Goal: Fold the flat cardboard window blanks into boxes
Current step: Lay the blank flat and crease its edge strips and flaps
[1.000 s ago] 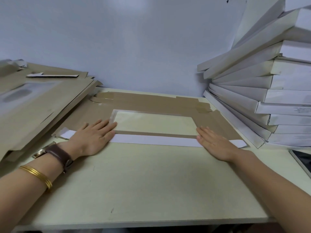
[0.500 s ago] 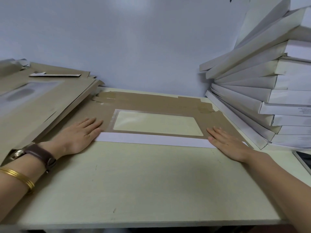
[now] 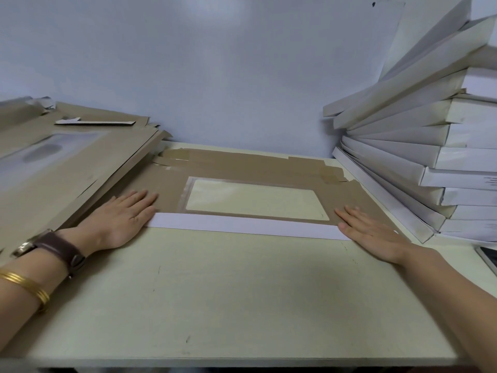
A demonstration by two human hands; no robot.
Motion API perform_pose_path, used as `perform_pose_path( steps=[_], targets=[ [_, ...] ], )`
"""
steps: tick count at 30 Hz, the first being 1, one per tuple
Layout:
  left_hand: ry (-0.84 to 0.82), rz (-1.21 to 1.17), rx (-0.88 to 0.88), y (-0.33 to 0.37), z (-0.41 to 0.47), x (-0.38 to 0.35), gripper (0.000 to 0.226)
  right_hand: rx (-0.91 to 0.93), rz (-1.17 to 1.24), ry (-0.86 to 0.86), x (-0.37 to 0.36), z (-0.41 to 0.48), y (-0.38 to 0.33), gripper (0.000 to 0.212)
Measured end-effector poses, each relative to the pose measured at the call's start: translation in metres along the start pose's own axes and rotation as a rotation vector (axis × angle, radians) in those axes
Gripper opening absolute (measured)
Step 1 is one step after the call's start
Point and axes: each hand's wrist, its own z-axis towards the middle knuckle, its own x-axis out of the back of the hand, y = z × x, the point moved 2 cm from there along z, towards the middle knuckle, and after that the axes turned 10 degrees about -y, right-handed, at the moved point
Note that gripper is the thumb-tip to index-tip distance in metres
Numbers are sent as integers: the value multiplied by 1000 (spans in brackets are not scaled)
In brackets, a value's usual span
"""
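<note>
- The cardboard blank (image 3: 252, 168) lies flat on the desk (image 3: 236, 297); its left edge is tucked under a stack of blanks (image 3: 67, 160).
- Left hand (image 3: 122, 219) and right hand (image 3: 373, 232) press the folded white strip (image 3: 242, 224), fingers straight and released.
- The pile of boxes (image 3: 430, 146) is cut off at right.

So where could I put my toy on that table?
The wide bare tabletop between the white strip and the near edge. Crowded: cardboard pile on the left, stacked boxes on the right, brown blank at the back.

Pale table (image 3: 242, 292) — flat window blank (image 3: 242, 165) mid-back, blank pile (image 3: 113, 162) left, white box stack (image 3: 403, 154) right
</note>
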Motion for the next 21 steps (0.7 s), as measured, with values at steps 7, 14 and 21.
perform_pose_path(
  steps=[7,14,21],
  targets=[
    [50,-24,22,2,-2,0,55,-13,-16,-10,1,-1,-4,63],
    [304,36,22,20,-10,8,45,-32,-8,-4,1,0,-2,75],
    [408,35,-15,51,-14,15,41,-116,-45,4,-3,-2,-9,66]
  ],
)
